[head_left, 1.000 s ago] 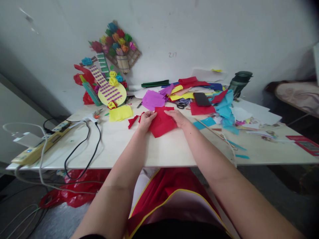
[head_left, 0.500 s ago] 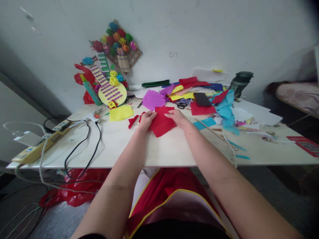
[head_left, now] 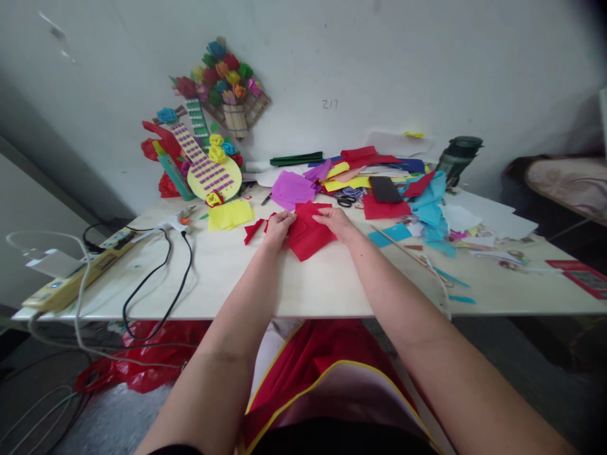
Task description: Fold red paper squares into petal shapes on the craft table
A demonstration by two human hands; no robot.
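A sheet of red crepe paper (head_left: 308,237) lies between my hands over the white table. My left hand (head_left: 279,229) pinches its left edge between thumb and fingers. At the opposite edge, my right hand (head_left: 334,222) pinches the paper in the same way. Small folded red paper scraps (head_left: 253,232) rest just left of my left hand. Beyond the sheet are purple crepe paper (head_left: 291,189) and black-handled scissors (head_left: 346,201). Another red sheet (head_left: 385,207) lies to the right, partly under a dark phone (head_left: 384,189).
A paper-flower guitar craft (head_left: 213,177) leans at the back left beside a glue bottle (head_left: 173,174). The power strip (head_left: 78,272) and black cable (head_left: 175,297) occupy the left side. At right lie a wooden stick (head_left: 403,243) and blue paper (head_left: 429,215); a dark bottle (head_left: 458,158) stands behind.
The red sheet has buckled slightly near my left hand, which has shifted a little. My right hand stays nearly in place, still gripping the sheet.
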